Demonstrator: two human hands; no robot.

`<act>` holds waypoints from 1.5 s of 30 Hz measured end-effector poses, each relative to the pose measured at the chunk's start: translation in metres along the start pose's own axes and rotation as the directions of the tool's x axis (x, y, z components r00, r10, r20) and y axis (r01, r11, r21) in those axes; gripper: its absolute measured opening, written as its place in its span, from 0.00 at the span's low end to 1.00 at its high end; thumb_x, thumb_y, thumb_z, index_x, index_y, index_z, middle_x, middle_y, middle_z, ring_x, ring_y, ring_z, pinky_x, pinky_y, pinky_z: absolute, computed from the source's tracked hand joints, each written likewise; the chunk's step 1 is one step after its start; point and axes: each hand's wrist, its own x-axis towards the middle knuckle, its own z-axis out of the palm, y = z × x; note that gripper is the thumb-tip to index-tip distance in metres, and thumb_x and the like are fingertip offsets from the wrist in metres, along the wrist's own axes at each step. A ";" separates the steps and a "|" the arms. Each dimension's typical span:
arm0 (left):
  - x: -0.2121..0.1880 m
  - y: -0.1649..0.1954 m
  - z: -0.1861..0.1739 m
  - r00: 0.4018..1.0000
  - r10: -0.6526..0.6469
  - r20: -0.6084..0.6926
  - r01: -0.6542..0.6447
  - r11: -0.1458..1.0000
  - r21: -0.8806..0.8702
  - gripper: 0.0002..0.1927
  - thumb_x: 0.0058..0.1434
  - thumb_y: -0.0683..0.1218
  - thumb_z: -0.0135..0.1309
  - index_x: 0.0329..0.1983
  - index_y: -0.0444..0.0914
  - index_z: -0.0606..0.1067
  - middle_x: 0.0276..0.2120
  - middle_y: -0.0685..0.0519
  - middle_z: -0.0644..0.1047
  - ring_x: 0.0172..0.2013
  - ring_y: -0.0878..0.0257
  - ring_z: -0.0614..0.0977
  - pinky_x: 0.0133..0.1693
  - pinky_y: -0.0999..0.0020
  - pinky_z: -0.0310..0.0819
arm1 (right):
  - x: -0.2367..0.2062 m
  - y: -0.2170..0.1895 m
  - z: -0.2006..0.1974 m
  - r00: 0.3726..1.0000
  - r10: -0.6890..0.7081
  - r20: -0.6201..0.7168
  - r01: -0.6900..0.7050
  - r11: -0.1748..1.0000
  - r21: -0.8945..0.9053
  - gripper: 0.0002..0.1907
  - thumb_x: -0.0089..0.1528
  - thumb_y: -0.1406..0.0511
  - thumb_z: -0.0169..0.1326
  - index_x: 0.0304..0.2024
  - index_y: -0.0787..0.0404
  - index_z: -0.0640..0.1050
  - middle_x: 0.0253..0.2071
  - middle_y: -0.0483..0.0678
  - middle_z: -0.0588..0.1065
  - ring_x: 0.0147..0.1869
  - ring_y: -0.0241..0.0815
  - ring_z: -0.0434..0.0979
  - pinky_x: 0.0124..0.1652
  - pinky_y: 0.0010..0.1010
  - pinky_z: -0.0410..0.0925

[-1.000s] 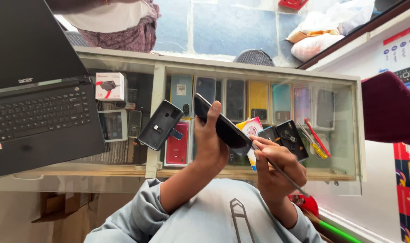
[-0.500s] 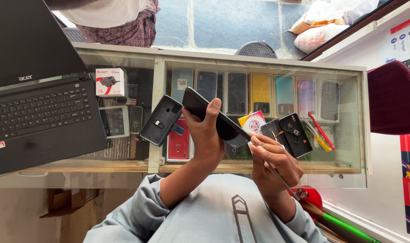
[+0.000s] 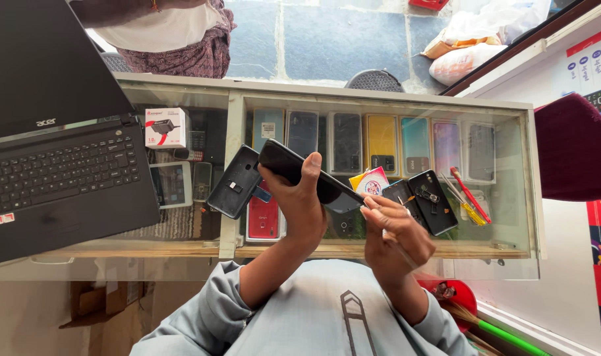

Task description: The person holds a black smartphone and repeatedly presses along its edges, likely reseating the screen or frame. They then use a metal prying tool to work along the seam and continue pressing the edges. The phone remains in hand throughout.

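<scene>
The left hand (image 3: 305, 201) grips a dark phone (image 3: 310, 177) above the glass tabletop (image 3: 379, 254). The right hand (image 3: 394, 234), fingers curled, works at its lower end; what it pinches cannot be told. The next move likely needs a steady phone.

Black phone (image 3: 310, 177) in left hand (image 3: 302, 204)

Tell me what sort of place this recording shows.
Probably a small phone repair or sales counter. A glass display case holds a row of phone covers, an opened phone back lies on the glass, and the left hand holds a dark phone beside a laptop.
</scene>
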 end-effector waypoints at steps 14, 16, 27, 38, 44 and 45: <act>-0.007 0.003 -0.002 1.000 0.014 -0.027 -0.012 0.995 0.099 0.31 0.56 0.45 0.66 0.55 0.41 0.60 0.40 0.55 0.67 0.38 0.68 0.70 0.38 0.73 0.70 | -0.002 0.002 -0.009 0.997 -0.057 0.061 0.059 0.998 -0.036 0.07 0.60 0.77 0.64 0.33 0.67 0.77 0.37 0.57 0.82 0.47 0.52 0.86 0.48 0.37 0.78; -0.007 0.003 -0.003 0.998 0.056 -0.028 -0.050 0.984 0.173 0.31 0.55 0.45 0.66 0.54 0.41 0.60 0.39 0.56 0.67 0.37 0.68 0.70 0.37 0.73 0.69 | -0.002 0.000 -0.010 0.995 -0.064 0.081 0.071 0.994 -0.086 0.07 0.60 0.77 0.64 0.33 0.67 0.77 0.37 0.57 0.82 0.47 0.52 0.86 0.47 0.36 0.77; -0.013 -0.013 -0.013 0.997 0.082 0.002 -0.080 0.965 0.251 0.34 0.57 0.45 0.66 0.59 0.49 0.59 0.45 0.58 0.68 0.43 0.71 0.71 0.45 0.76 0.69 | 0.003 -0.001 -0.008 0.979 -0.156 0.132 0.167 0.983 -0.077 0.07 0.60 0.80 0.61 0.33 0.65 0.80 0.37 0.55 0.82 0.47 0.52 0.86 0.47 0.35 0.77; -0.023 -0.001 -0.007 0.996 -0.050 0.071 0.046 0.997 0.054 0.27 0.56 0.44 0.68 0.51 0.40 0.63 0.38 0.57 0.67 0.37 0.71 0.70 0.38 0.74 0.69 | 0.001 -0.009 -0.015 0.972 -0.157 0.176 0.162 0.987 -0.013 0.08 0.59 0.77 0.65 0.35 0.67 0.77 0.39 0.57 0.81 0.49 0.52 0.85 0.49 0.38 0.80; -0.029 0.010 -0.004 0.992 -0.048 0.116 0.040 0.997 0.072 0.28 0.56 0.45 0.68 0.51 0.40 0.63 0.37 0.58 0.67 0.35 0.72 0.70 0.36 0.76 0.68 | -0.001 -0.015 -0.019 0.976 -0.171 0.137 0.181 0.982 -0.057 0.09 0.58 0.77 0.66 0.35 0.68 0.77 0.39 0.57 0.81 0.48 0.54 0.85 0.47 0.38 0.80; -0.029 0.011 -0.004 0.991 -0.042 0.129 0.030 0.995 0.091 0.28 0.57 0.45 0.68 0.51 0.40 0.63 0.37 0.58 0.67 0.35 0.72 0.70 0.36 0.76 0.68 | -0.002 -0.016 -0.020 0.978 -0.159 0.136 0.170 0.983 -0.075 0.09 0.58 0.77 0.66 0.35 0.67 0.77 0.39 0.58 0.81 0.48 0.53 0.85 0.47 0.38 0.80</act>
